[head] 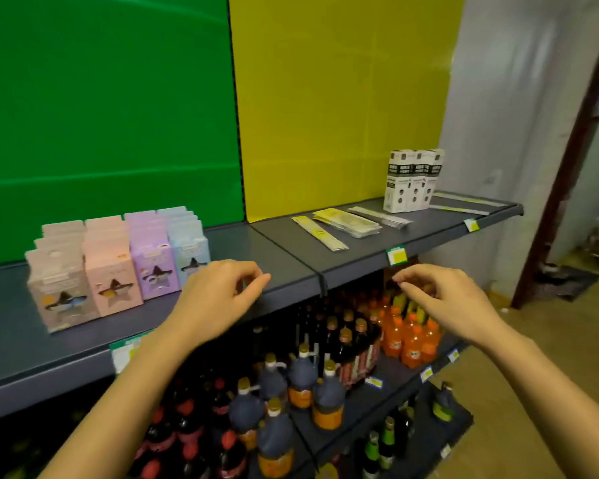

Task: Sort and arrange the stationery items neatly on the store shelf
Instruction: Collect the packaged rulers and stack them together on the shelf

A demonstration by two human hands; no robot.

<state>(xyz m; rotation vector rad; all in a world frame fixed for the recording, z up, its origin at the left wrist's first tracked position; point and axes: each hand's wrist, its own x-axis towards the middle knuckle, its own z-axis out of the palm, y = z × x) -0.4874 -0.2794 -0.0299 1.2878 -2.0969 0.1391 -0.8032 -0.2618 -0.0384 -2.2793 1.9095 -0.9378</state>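
Observation:
On the grey shelf, rows of pastel boxes in grey, pink, purple and blue stand upright at the left. Flat yellow and clear stationery packets lie in the middle right. Three white and black boxes stand upright near the yellow back panel. My left hand hovers at the shelf's front edge, just right of the pastel boxes, fingers loosely curled and holding nothing. My right hand is in front of and below the shelf edge, fingers curled, nothing in it.
Price tags hang on the shelf's front lip. Lower shelves hold dark bottles and orange drink bottles. A white wall and a dark door frame stand to the right, with tan floor below.

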